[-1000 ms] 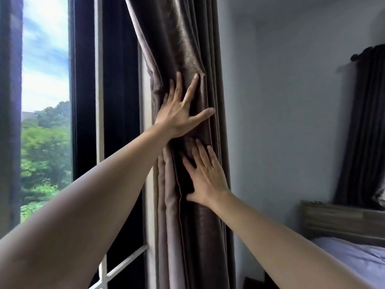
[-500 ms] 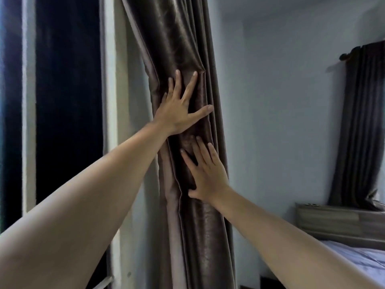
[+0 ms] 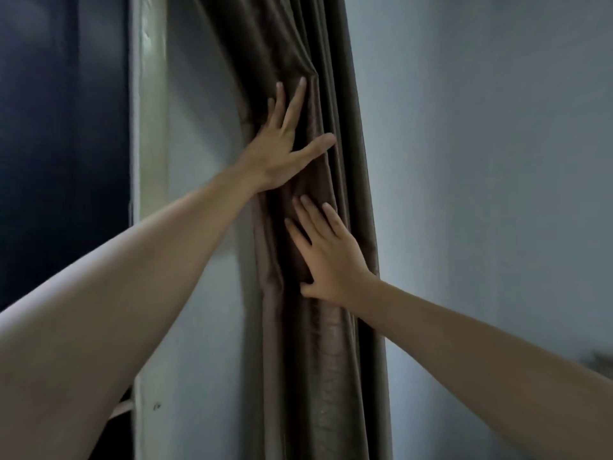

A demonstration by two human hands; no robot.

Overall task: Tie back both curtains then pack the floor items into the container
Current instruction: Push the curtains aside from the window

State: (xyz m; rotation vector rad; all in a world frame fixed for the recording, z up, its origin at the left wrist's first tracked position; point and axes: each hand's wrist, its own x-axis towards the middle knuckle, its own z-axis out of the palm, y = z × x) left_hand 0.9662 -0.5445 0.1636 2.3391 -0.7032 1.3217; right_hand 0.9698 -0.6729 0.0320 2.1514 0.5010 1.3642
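A dark brown curtain (image 3: 318,360) hangs gathered in a narrow column against the pale wall, right of the window frame. My left hand (image 3: 282,147) presses flat on its upper folds with fingers spread and the thumb pointing right. Just below it, my right hand (image 3: 328,257) lies flat on the folds with straight fingers pointing up and left. Neither hand grips the fabric. No tie-back, floor item or container is in view.
A white window frame (image 3: 149,194) runs vertically left of the curtain, with dark glass (image 3: 63,144) beyond it. A bare pale wall (image 3: 481,194) fills the right side. A blurred edge of furniture (image 3: 600,358) shows at the far right.
The view has swung right and closer: the window view and the second curtain left the frame. Both hands stay flat on the gathered curtain, pushing it toward the wall.
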